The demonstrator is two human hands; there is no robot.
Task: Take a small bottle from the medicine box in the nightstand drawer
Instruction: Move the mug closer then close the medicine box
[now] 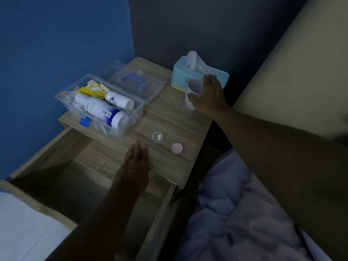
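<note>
Clear medicine box [131, 117], lid off, at surface's left edge, holding white bottles [102, 109]. Left hand [136, 159] flat near front edge above open drawer [47, 147], fingers together, holding nothing. Small clear bottle [157, 137] with pills and pink cap [176, 148] just beyond. Right hand [209, 95] clasps white cup [193, 89] at back right corner.

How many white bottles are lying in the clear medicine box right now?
2. A large bottle lies across the middle of the medicine box; a smaller bottle lies beside it, nearer the lid. Packets may hide more.
</note>
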